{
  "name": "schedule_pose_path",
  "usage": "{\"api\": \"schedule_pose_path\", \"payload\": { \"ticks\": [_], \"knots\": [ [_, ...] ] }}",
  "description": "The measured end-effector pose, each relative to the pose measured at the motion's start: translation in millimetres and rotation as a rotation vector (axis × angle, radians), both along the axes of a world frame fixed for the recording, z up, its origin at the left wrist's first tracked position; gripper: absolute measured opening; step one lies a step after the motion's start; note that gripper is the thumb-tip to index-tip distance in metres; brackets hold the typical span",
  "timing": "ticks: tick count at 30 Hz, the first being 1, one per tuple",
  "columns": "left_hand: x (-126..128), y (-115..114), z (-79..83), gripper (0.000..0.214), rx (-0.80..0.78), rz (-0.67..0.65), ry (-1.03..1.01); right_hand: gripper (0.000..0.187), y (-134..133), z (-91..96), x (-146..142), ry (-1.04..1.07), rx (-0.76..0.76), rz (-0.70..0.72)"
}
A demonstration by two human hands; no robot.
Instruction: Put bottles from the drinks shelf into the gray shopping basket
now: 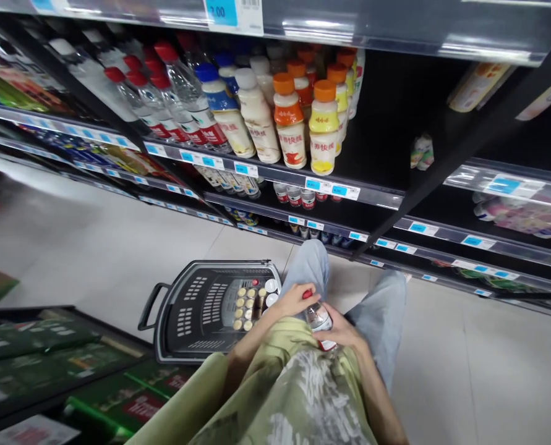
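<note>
I hold a clear water bottle [318, 316] with a red cap low in front of my body. My left hand [294, 300] is closed around its cap end. Closed under the bottle's lower body is my right hand [342, 332]. Just left of my hands, a black plastic shopping basket [196, 309] stands on the floor with several small bottles with pale caps [247, 306] packed in its right side. My light blue trouser legs [312, 266] show beyond the hands.
Dark store shelves run across the top: red-capped water bottles [164, 99], white and orange-capped drink bottles [298, 117], blue price tags [312, 184] along the rails. Green boxes [47, 358] lie at lower left. Pale floor tiles [479, 364] spread on the right.
</note>
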State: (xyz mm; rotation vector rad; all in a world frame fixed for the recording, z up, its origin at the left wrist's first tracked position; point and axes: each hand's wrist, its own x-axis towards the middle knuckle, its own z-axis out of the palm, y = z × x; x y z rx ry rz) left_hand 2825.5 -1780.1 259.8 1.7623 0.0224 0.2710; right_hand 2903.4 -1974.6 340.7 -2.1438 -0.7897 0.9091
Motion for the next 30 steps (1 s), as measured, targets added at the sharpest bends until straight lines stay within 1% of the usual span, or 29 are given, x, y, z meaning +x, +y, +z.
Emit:
{"api": "schedule_pose_path", "payload": {
  "ticks": [3, 5, 8, 11, 14, 17, 19, 22, 24, 27, 29, 30],
  "knots": [
    [-13, 7, -5.4, 0.038, 0.036, -0.033, 0.013, 0.064, -1, -1.7, 3, 0.134, 0.006, 0.126],
    [-21, 8, -7.1, 0.035, 0.008, -0.034, 0.021, 0.068, -2, -3.3, 6, 0.120, 0.005, 0.154],
    [-32, 4, -7.4, 0.031, -0.055, 0.002, 0.036, 0.078, -5, -7.8, 12, 0.069, 0.018, 0.140],
    [-41, -3, -10.3, 0.028, -0.138, 0.088, 0.059, 0.079, -7, -13.3, 16, 0.088, 0.010, 0.092],
    [-50, -10, -20.5, 0.029, -0.277, 0.240, 0.071, 0.071, -7, -18.6, 19, 0.101, 0.003, 0.004],
    [-58, -9, -36.6, 0.036, -0.544, 0.399, 0.115, 0.055, -8, -25.7, 24, 0.050, 0.031, -0.048],
    [-62, -2, -46.7, 0.039, -0.728, 0.507, 0.131, 0.048, -10, -32.2, 31, -0.016, 0.042, -0.067],
    [-67, 15, -56.8, 0.038, -0.893, 0.677, 0.096, 0.050, -17, -43.0, 41, -0.177, -0.020, -0.131],
    [-71, 29, -61.8, 0.034, -0.970, 0.788, 0.078, 0.048, -21, -49.0, 45, -0.272, -0.087, -0.149],
    [-78, 49, -73.1, 0.032, -1.029, 0.969, 0.086, 0.041, -24, -54.1, 47, -0.309, -0.129, -0.118],
    [-82, 60, -85.4, 0.031, -0.977, 1.085, 0.126, 0.039, -24, -54.9, 45, -0.308, -0.135, -0.104],
    [-84, 66, -93.0, 0.030, -0.913, 1.141, 0.162, 0.039, -24, -54.8, 44, -0.310, -0.140, -0.104]
  ]
}}
